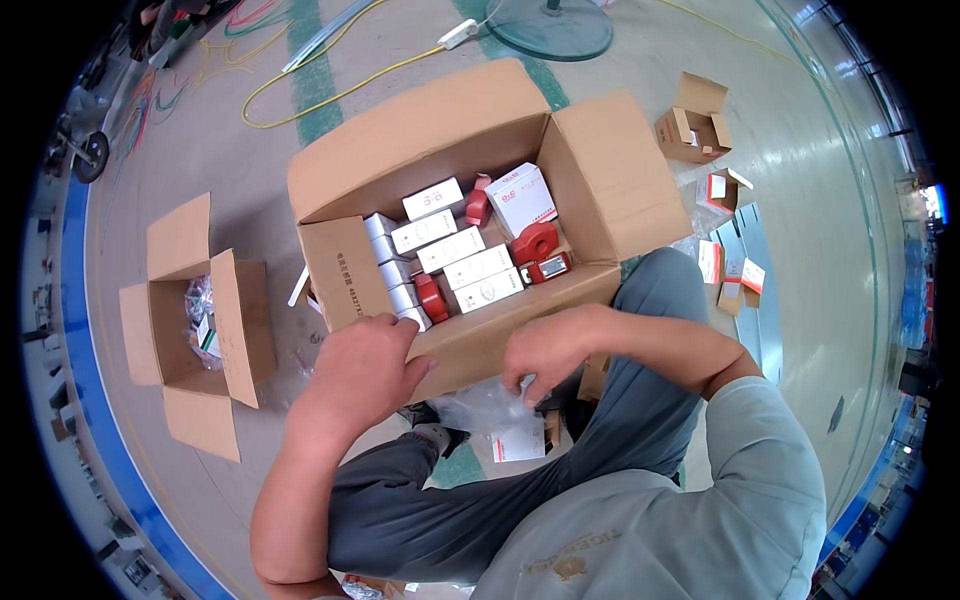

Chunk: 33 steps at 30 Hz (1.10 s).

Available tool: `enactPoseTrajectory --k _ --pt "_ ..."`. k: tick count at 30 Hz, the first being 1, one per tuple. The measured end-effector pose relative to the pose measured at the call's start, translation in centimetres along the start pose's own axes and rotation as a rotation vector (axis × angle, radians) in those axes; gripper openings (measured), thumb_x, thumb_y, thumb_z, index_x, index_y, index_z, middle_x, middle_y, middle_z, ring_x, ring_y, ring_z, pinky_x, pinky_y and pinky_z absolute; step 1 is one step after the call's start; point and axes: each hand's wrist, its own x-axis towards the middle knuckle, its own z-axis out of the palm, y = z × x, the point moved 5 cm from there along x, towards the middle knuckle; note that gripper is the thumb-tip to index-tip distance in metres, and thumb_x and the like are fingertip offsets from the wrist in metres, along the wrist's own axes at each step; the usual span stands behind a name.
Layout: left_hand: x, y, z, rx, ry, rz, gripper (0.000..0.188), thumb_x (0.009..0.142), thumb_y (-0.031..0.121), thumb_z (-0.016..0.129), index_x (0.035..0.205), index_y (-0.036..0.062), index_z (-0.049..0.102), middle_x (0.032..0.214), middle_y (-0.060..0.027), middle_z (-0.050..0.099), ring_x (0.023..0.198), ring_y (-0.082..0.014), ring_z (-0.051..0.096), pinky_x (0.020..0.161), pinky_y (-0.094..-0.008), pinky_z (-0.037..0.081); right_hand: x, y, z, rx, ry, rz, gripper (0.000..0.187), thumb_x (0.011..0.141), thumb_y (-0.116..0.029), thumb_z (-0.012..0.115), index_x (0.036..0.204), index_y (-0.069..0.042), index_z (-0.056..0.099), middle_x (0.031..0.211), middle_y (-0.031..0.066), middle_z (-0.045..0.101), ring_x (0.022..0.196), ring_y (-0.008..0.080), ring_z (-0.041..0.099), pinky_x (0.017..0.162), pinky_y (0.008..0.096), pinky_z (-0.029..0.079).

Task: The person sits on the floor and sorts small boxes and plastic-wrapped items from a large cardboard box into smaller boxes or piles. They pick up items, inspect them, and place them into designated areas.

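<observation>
In front of me a large open cardboard box (620, 165) holds rows of small white boxes (478, 268) and several red ring-shaped parts (534, 242). A bigger white box (523, 200) lies at its far right inside. My left hand (365, 370) is closed over the box's near left edge, fingertips beside the white boxes and thumb on the outside. Just outside the near wall, my right hand (555, 348) pinches a crumpled clear plastic bag (475, 408) that hangs between my legs. A white carton (520, 442) with a red edge lies below the bag.
On the left stands another open cardboard box (245, 330) with plastic-wrapped items inside. Small opened cartons (693, 135) and white-and-red packets (711, 262) lie at the right. A yellow cable (345, 98) with a white socket (459, 34) and a round dark stand base (550, 35) are beyond.
</observation>
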Motion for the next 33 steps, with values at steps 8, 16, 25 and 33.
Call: enactPoseTrajectory --k 8,16,25,33 --pt "-1.2 1.2 -0.3 -0.027 0.014 0.006 0.043 0.092 0.034 0.077 0.122 0.0041 0.070 0.106 -0.0185 0.073 0.102 -0.0402 0.069 0.087 -0.0491 0.056 -0.4 17.5 -15.5 -0.259 0.839 0.657 0.040 0.088 -0.016 0.073 0.126 -0.006 0.071 0.129 0.0190 0.070 0.124 0.0365 0.065 0.105 0.0453 0.052" --pt "-0.2 0.0 0.1 -0.106 0.147 0.007 0.053 0.092 0.033 0.077 0.135 0.0045 0.064 0.111 -0.0222 0.073 0.105 -0.0415 0.070 0.089 -0.0478 0.057 0.3 25.7 -13.1 -0.546 0.585 0.913 0.057 0.073 -0.023 0.087 0.125 -0.009 0.068 0.137 0.0135 0.064 0.130 0.0342 0.059 0.105 0.0486 0.051" --pt "0.2 0.9 -3.6 0.002 0.737 0.026 0.129 0.062 0.050 0.097 0.162 0.0002 0.032 0.159 -0.0259 0.045 0.150 -0.0432 0.041 0.121 -0.0533 0.036 -6.3 5.9 -15.5 0.540 1.364 0.147 0.069 0.076 -0.045 0.089 0.119 0.007 0.072 0.106 0.0203 0.078 0.100 0.0243 0.076 0.088 0.0372 0.059" --pt "3.1 4.0 -2.4 0.100 0.618 0.048 0.134 0.060 0.053 0.096 0.161 -0.0038 0.029 0.154 -0.0274 0.046 0.140 -0.0471 0.047 0.117 -0.0552 0.038 -0.9 1.3 -9.7 1.037 1.026 -0.130 0.048 0.093 -0.030 0.075 0.128 0.001 0.064 0.109 0.0092 0.071 0.099 0.0135 0.068 0.082 0.0293 0.056"
